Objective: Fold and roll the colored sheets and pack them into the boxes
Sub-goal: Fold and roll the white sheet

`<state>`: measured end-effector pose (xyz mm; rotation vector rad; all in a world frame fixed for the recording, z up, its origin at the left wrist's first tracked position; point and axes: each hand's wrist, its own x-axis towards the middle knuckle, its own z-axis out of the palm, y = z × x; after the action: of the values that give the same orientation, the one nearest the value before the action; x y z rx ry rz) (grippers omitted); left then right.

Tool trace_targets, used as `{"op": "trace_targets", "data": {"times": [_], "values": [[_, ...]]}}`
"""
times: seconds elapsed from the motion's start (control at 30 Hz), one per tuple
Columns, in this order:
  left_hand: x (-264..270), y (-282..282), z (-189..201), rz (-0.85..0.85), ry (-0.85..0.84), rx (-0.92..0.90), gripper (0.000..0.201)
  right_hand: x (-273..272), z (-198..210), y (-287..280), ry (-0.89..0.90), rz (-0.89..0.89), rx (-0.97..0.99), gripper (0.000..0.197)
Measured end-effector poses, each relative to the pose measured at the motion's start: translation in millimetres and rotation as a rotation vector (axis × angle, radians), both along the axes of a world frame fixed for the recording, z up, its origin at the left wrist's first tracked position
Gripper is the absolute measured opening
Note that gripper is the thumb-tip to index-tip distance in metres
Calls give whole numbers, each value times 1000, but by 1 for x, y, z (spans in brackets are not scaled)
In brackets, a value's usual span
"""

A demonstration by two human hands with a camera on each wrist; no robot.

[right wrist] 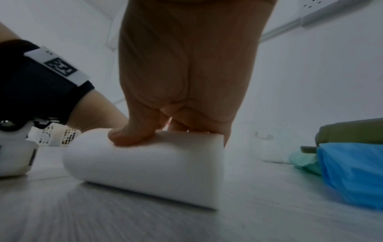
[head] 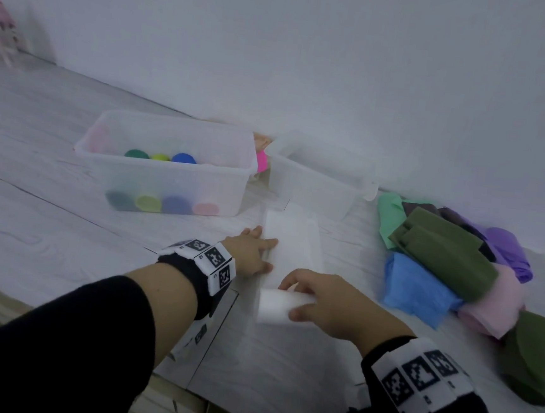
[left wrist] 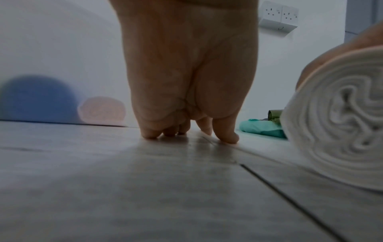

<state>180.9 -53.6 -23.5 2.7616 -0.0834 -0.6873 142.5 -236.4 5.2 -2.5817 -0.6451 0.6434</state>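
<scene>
A white sheet (head: pixel 291 241) is lying on the pale wood-grain floor (head: pixel 49 213), its near end wound into a thick roll (head: pixel 280 306) whose end face is showing tight spiral layers. The roll's long axis is running left to right across the person, while the flat strip is stretching away toward the clear boxes (head: pixel 166 164). The right hand (head: pixel 331 305) is curling its fingers and thumb over the roll, gripping it. The left hand (head: pixel 253 254) is pressing the strip's left edge with straight, spread fingers.
</scene>
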Motion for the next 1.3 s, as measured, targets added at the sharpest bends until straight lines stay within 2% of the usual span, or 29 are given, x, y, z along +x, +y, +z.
{"op": "trace_targets", "data": {"times": [0.13,0.23,0.33,0.43,0.47,0.53,0.63,0.67,0.73,0.8,0.93,1.0,1.1,1.2,1.3], "values": [[-2,0,3,-24,10,8,67,4,0,0,41,-10,-34,17],[-3,-1,5,-27,5,-1,67,6,-4,8,6,-19,-110,25],[-2,1,4,-32,4,-9,68,7,-9,16,-146,-58,-201,27],[-2,2,3,-31,4,-20,69,4,-9,21,-248,-176,-49,4],[-2,2,3,-30,1,-22,69,5,-8,22,-251,-181,-15,10],[-1,3,2,-22,-4,-36,68,6,-4,21,-209,-163,-21,4],[0,3,1,-11,0,-48,69,6,-1,21,-168,-58,-171,51],[0,3,1,-13,4,-39,69,4,-1,23,-201,-8,-244,59],[1,2,-1,-12,7,-17,68,2,-4,26,-281,47,-291,56],[1,0,-2,2,4,-2,63,2,-6,24,-278,54,-248,47],[1,1,0,5,-8,-11,61,4,-7,8,-54,-31,-4,36],[0,2,1,0,-7,-26,63,5,-7,2,-9,-75,43,29],[-2,1,4,3,3,-36,65,10,-5,2,8,-49,-3,21],[-1,-1,5,-7,3,-22,66,15,-2,9,14,-47,-99,31],[0,0,4,-12,10,-21,66,14,-3,16,-101,-75,-241,37]]}}
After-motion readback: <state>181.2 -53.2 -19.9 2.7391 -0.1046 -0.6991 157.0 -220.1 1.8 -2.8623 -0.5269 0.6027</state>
